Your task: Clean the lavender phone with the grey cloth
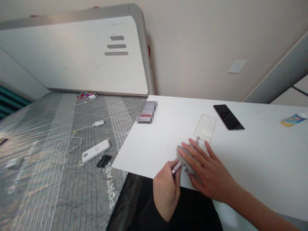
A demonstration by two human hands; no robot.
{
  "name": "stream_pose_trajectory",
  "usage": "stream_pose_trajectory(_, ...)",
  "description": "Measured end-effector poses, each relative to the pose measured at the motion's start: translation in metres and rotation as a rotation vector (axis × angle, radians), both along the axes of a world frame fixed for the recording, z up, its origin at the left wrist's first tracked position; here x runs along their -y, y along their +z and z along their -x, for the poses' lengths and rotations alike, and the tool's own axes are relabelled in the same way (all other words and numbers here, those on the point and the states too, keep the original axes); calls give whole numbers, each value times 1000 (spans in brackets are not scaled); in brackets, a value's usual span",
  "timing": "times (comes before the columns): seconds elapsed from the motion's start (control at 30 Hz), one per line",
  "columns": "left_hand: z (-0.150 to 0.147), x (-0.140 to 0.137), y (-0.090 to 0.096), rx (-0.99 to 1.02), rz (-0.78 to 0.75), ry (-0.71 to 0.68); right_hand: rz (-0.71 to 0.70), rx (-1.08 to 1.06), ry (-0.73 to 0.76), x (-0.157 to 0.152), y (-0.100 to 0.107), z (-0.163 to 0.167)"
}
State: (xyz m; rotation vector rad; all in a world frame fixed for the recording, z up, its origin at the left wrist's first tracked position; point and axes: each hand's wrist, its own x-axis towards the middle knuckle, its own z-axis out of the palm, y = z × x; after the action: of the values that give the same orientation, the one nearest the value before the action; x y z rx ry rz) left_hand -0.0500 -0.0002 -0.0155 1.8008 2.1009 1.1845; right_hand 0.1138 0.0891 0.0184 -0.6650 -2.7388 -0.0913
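Observation:
My left hand [166, 186] grips a thin silvery-pink pen-like tool [176, 167] at the near edge of the white table [252, 154]. My right hand [209, 171] lies flat, fingers spread, pressing a grey cloth [181, 153] onto the tabletop. The tool's far tip [197, 139] shows just beyond my fingers. A clear phone case [205, 127] lies right behind my right hand. A black phone [228, 117] lies face up further back to the right.
A blurred card or small box [146, 112] sits at the table's far left. A blue-yellow packet [293, 119] lies at the far right. On the plastic-wrapped mattress [48, 179] to the left lie a white power bank [96, 150], cables and a small black item [104, 160].

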Motion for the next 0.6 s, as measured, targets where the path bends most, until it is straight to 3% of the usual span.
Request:
stream_pose_trajectory(0.1,-1,0,-3,19,-8,-5,7,-35,-103,-2,-1,-2)
stream_pose_trajectory(0.23,1,0,-5,-54,-4,31,37,23,57,4,1,0)
stream_pose_trajectory(0.4,1,-1,-3,-51,-45,7,-20,2,-131,-5,1,-7)
stream_pose_trajectory(0.53,0,-1,-3,-92,-35,46,-20,57,29,-7,0,-8)
stream_pose_trajectory(0.6,0,-1,-4,-80,-45,38,-42,28,-82,-9,0,-7)
